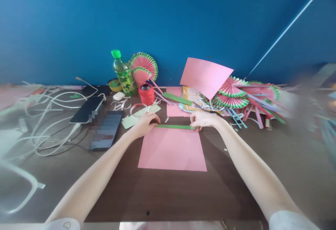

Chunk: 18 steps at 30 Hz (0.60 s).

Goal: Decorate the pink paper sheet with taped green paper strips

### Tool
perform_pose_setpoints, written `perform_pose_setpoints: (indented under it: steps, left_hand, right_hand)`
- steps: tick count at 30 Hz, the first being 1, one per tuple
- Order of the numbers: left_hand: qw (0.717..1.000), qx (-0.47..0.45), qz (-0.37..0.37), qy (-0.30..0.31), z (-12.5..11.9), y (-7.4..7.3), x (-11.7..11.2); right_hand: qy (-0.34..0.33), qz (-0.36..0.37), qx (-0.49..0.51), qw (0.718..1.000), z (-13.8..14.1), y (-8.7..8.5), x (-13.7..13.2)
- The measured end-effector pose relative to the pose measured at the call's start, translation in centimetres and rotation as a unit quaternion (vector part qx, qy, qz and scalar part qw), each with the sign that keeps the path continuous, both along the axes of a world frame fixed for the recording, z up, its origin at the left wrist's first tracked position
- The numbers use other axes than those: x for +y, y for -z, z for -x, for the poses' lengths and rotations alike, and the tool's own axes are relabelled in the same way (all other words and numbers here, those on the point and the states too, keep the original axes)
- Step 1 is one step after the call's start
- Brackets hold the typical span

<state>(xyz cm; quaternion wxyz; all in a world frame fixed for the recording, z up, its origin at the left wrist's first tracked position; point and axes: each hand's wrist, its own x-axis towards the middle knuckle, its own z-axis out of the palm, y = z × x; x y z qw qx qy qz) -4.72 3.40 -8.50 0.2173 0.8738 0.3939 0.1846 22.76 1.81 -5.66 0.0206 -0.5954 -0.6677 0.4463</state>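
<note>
A pink paper sheet (pixel 172 149) lies flat on the brown table in front of me. Along its far edge runs a narrow green paper strip (pixel 174 127), stretched between my two hands. My left hand (pixel 147 123) pinches the strip's left end, at the sheet's far left corner. At the far right corner, my right hand (pixel 202 120) has its fingers closed on the strip's other end. The fingertips partly hide both ends of the strip. Whether the strip is stuck to the sheet, I cannot tell.
Behind my hands stand a green-capped bottle (pixel 123 74), a red container (pixel 147 94) and pink-green folded paper fans (pixel 144 65). Another pink sheet (pixel 204 76) leans at the back. Two phones (pixel 88 110) and tangled white cables (pixel 39 132) lie left. Paper strips (pixel 258 109) pile up right.
</note>
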Motion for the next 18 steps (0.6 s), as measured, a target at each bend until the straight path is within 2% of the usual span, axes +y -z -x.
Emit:
perform_pose_setpoints:
  steps: [9, 18]
  left_hand:
    - [1.000, 0.001, -0.002, 0.001, -0.05, -0.05, -0.02]
    - [1.000, 0.005, -0.009, 0.008, 0.00, -0.10, -0.07]
  right_hand:
    - [-0.001, -0.010, 0.008, 1.000, 0.01, 0.18, 0.02]
    - [0.003, -0.016, -0.049, 0.999, 0.67, -0.41, -0.29]
